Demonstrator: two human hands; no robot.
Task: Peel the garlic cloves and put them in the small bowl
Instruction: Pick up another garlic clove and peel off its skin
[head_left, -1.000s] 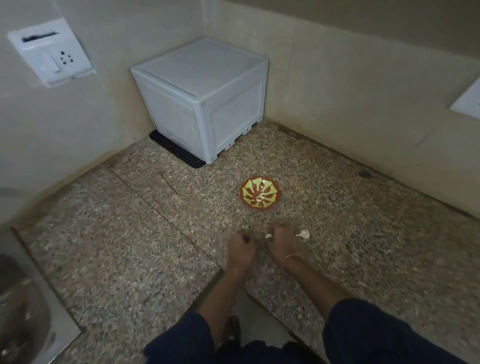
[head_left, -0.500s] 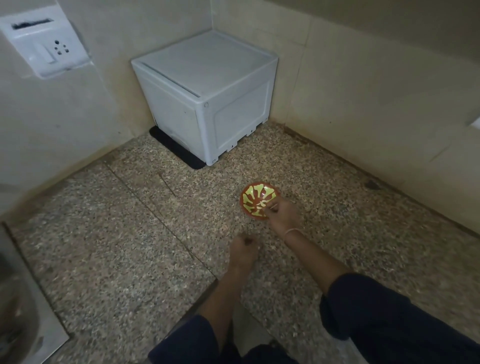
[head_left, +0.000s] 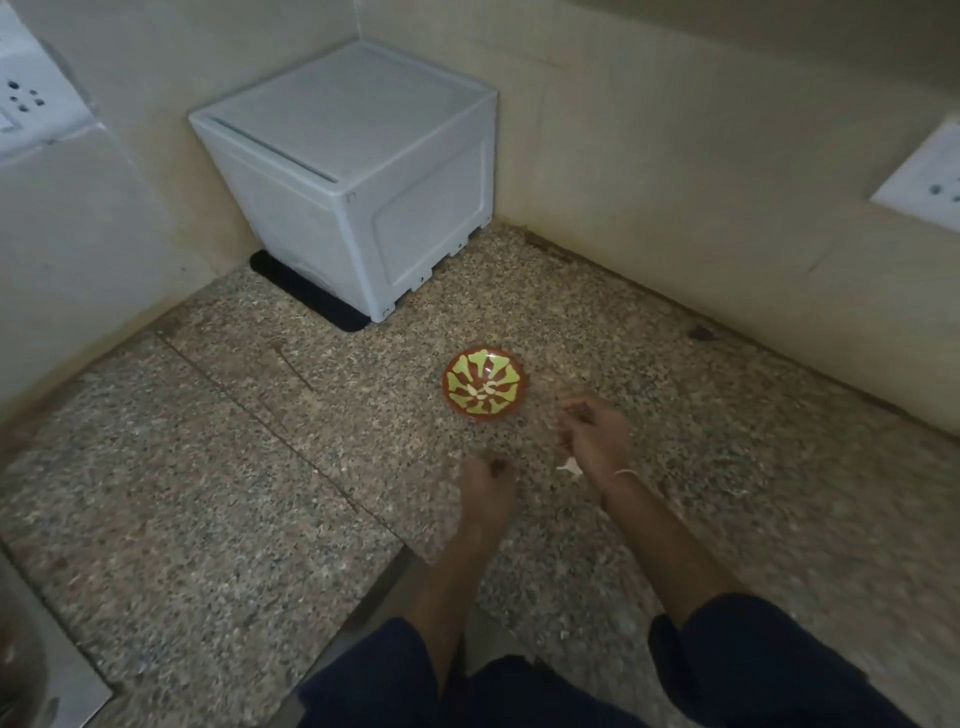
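The small red bowl (head_left: 484, 383) with a yellow-green pattern sits on the speckled stone counter (head_left: 260, 493), and pale peeled cloves (head_left: 480, 389) lie in its middle. My right hand (head_left: 592, 428) hovers just right of and nearer than the bowl, blurred, with fingers loosely spread and nothing seen in them. A white garlic piece (head_left: 569, 466) lies on the counter under that hand's wrist. My left hand (head_left: 488, 480) rests on the counter below the bowl with fingers curled into a fist. Nothing shows inside it.
A white plastic box (head_left: 358, 171) stands on a black mat in the far corner. Tiled walls with switch plates (head_left: 924, 187) close the back and left. A steel sink edge (head_left: 31, 670) is at the lower left. Bits of peel lie scattered on the counter to the right.
My right hand reached to the bowl half a second ago and has since drawn back to the right of it. My left hand has stayed in place.
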